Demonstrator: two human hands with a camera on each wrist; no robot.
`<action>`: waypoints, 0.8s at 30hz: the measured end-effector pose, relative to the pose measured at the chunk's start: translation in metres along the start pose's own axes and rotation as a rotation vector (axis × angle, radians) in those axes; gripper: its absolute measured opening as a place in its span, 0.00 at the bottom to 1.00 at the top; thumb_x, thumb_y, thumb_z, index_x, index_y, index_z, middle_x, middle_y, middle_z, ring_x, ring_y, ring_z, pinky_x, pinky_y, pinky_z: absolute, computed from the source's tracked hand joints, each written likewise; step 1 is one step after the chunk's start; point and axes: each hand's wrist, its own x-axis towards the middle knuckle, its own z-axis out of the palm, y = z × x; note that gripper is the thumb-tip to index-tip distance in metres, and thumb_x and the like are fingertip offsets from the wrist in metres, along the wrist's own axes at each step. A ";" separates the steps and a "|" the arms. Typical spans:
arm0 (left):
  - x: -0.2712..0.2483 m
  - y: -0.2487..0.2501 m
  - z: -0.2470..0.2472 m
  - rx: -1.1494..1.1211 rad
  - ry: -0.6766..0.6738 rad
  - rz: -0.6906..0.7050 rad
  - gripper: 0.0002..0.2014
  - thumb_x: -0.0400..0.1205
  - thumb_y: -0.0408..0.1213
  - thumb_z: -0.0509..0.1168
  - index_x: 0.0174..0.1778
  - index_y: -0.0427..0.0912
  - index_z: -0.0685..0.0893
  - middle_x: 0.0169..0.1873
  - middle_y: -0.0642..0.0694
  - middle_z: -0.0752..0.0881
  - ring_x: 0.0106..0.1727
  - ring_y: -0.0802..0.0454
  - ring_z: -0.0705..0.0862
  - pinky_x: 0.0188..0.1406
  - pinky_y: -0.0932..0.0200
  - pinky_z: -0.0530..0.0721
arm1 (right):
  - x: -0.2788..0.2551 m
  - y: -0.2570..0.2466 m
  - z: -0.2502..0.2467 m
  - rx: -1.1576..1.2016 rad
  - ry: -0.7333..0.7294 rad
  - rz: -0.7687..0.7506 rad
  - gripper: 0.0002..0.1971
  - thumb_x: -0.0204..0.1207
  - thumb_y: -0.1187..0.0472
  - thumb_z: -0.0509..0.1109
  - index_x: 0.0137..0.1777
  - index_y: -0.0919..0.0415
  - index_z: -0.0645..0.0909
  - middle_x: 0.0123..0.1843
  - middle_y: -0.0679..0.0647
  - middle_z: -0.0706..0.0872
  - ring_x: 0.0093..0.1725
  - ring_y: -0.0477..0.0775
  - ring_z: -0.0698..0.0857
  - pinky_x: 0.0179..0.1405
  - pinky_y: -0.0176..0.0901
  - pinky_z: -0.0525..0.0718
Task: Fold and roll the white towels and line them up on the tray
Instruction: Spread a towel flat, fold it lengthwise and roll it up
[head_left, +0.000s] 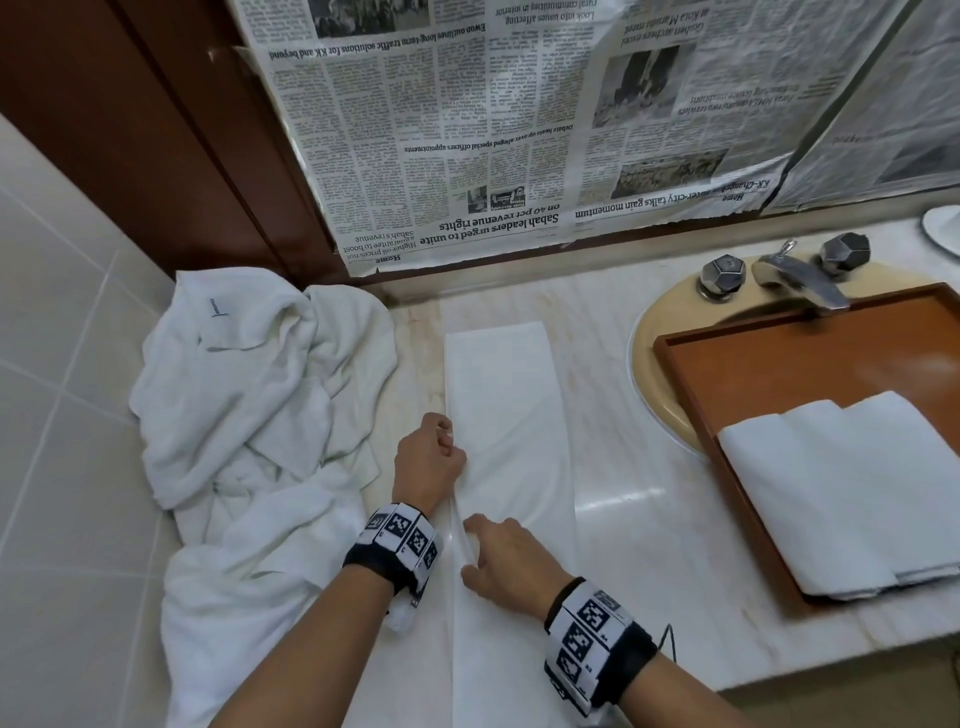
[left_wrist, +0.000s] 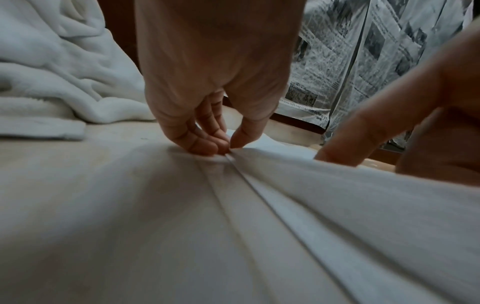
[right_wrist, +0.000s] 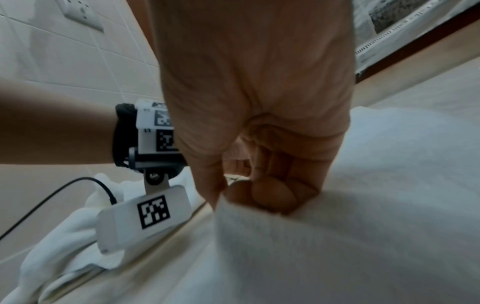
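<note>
Towel strip (head_left: 506, 415) on counter, edge pinched by left hand (head_left: 428, 457), right hand (head_left: 511, 558).

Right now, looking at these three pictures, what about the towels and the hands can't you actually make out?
- Near end of the folded towel: cut off by the head view's bottom edge.
- How many towels are in the crumpled pile: folds hide this; the left wrist view shows only a part.
- Towels on the tray: rolled or just folded is unclear; the right edge cuts them off.
- Right hand: its fingertips are blurred in the right wrist view.
- Left hand: its own shadow darkens the pinched fold.
</note>
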 end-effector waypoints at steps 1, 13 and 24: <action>-0.001 -0.001 0.001 -0.012 0.011 0.012 0.13 0.76 0.27 0.66 0.56 0.42 0.81 0.40 0.50 0.84 0.39 0.54 0.82 0.52 0.53 0.86 | -0.002 -0.001 -0.004 -0.003 -0.025 -0.013 0.20 0.79 0.51 0.68 0.66 0.61 0.77 0.55 0.63 0.86 0.53 0.62 0.85 0.54 0.53 0.85; 0.000 -0.009 0.033 0.562 -0.101 0.243 0.26 0.91 0.49 0.43 0.87 0.57 0.55 0.87 0.57 0.51 0.87 0.46 0.51 0.82 0.36 0.55 | 0.072 0.048 -0.062 -0.355 0.352 -0.185 0.35 0.84 0.41 0.36 0.85 0.57 0.62 0.85 0.52 0.64 0.85 0.56 0.61 0.81 0.59 0.62; 0.013 -0.025 0.004 0.573 -0.079 0.004 0.27 0.90 0.56 0.38 0.87 0.62 0.43 0.86 0.63 0.39 0.88 0.47 0.40 0.84 0.32 0.43 | 0.080 0.094 -0.087 -0.396 0.397 0.088 0.31 0.85 0.44 0.30 0.88 0.51 0.40 0.88 0.43 0.36 0.87 0.51 0.36 0.83 0.60 0.36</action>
